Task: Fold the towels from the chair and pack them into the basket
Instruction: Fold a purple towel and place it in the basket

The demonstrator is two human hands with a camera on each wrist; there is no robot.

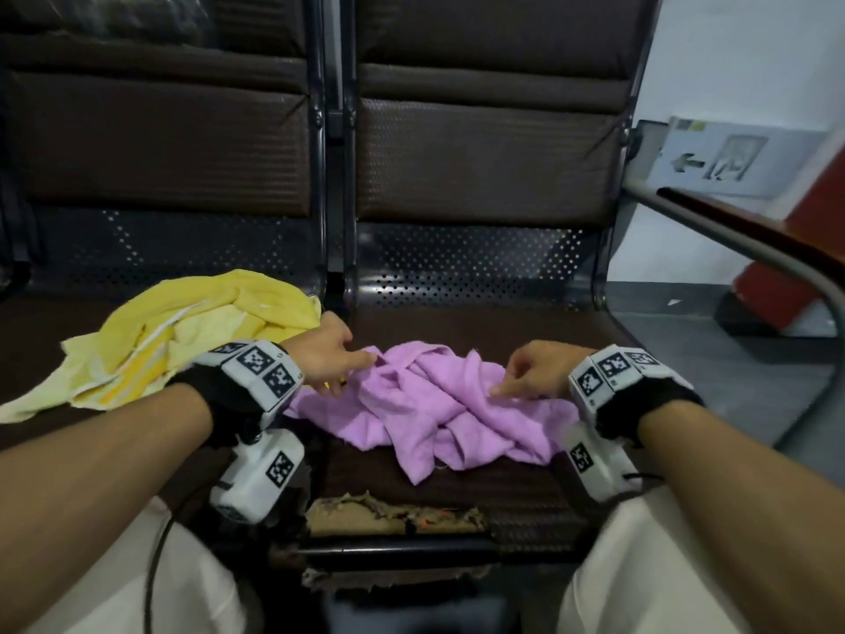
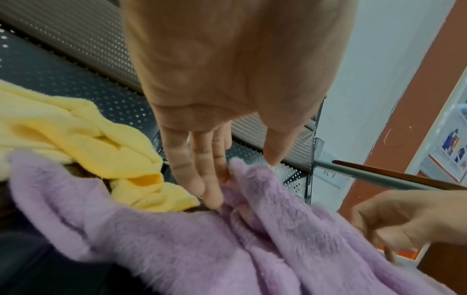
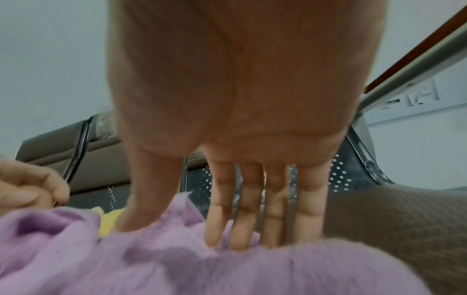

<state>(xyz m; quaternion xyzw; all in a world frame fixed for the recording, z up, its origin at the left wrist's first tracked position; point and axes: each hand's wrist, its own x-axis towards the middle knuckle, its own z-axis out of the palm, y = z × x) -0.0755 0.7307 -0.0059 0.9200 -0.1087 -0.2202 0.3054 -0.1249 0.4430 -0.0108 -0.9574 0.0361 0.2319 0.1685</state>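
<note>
Overall, noted a row of dark brown padded chairs [image 1: 480, 176] with perforated metal at the back of each seat; front edge of the right-hand seat torn, padding exposed. Grey armrest rail [image 1: 754, 249] at far right, wall sign with arrow [image 1: 722, 157] behind it.

Yellow towel [image 1: 183, 331] heaped unfolded on the left seat, one edge reaching toward the gap between seats. Purple towel [image 1: 439, 400] crumpled on the right seat, unfolded, just beside the yellow one. No basket seen in any view.

Left hand [image 1: 327, 354] at the purple towel's left end; fingers [image 2: 199, 169] extended, nearly straight, tips touching the cloth, thumb apart, nothing gripped. Right hand [image 1: 539, 368] at the towel's right part; fingers [image 3: 242, 215] straight and slightly spread, tips and thumb pressed into the pile, no fold clearly pinched. Tagged white camera units strapped to both wrists.
</note>
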